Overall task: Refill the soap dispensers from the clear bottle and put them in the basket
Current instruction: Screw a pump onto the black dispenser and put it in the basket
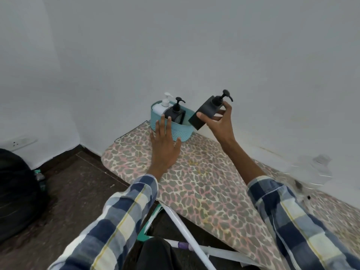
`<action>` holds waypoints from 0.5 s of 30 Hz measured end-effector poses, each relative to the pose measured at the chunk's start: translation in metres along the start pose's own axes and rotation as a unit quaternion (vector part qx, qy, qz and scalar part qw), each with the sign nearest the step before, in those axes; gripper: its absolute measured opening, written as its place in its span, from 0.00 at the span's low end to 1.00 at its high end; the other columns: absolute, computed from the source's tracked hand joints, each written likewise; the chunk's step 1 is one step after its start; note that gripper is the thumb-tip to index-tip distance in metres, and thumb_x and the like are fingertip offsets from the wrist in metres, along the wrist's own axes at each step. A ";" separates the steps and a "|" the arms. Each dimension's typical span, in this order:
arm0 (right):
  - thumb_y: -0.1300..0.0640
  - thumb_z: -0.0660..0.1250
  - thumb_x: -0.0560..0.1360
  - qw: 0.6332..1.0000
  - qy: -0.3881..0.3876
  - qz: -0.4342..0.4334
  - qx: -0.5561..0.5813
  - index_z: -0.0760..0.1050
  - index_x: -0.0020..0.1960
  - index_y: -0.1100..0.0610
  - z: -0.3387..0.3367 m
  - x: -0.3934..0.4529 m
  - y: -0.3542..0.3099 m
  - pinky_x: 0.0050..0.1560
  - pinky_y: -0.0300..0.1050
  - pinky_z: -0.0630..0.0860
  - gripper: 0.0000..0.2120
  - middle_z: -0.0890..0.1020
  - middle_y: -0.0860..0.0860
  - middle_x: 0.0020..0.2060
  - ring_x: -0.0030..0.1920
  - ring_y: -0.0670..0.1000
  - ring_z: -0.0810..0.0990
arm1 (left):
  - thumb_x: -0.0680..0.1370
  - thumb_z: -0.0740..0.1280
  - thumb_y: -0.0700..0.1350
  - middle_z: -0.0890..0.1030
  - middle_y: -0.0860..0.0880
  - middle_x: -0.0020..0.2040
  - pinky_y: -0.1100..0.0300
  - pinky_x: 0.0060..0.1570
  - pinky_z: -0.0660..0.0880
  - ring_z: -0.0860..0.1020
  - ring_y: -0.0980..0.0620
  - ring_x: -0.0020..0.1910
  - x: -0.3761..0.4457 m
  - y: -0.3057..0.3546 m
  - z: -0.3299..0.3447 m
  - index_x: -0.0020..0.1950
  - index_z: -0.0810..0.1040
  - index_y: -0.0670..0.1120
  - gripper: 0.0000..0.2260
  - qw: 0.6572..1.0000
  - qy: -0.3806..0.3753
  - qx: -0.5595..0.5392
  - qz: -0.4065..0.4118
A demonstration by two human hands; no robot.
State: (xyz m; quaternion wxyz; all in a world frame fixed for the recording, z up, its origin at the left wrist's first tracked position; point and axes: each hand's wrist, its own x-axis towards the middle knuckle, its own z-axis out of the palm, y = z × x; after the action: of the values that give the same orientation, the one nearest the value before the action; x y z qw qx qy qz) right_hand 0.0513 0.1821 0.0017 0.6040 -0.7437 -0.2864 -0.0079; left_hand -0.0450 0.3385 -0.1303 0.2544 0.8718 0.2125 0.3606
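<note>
Just right of the basket (181, 133), the right hand (220, 123) pinches a tilted black dispenser (206, 113), its pump pointing up and away, while the left hand (165, 141) lies spread against the basket's front

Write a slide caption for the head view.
Right hand carries a black dispenser toward the teal basket, steadied by the left hand.

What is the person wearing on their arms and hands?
Both arms wear a long-sleeved checked shirt in navy, pale blue and cream squares with thin yellow lines. The left sleeve and the right sleeve are pushed back from the wrists. The left hand and right hand are bare: no gloves, rings or watch visible.
</note>
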 end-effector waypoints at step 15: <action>0.31 0.82 0.58 0.990 -0.015 0.007 -0.141 0.65 0.74 0.47 0.065 0.043 0.039 0.66 0.56 0.77 0.51 0.78 0.47 0.66 0.68 0.52 0.74 | 0.82 0.67 0.52 0.47 0.50 0.88 0.28 0.77 0.60 0.52 0.41 0.86 0.002 -0.004 0.002 0.88 0.49 0.50 0.39 1.000 0.011 -0.019 0.010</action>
State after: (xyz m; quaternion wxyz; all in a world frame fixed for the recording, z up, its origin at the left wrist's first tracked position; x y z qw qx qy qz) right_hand 0.0829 0.2545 -0.0350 0.4884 -0.8236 -0.2865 -0.0332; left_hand -0.0434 0.3420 -0.1328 0.2648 0.8651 0.1993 0.3764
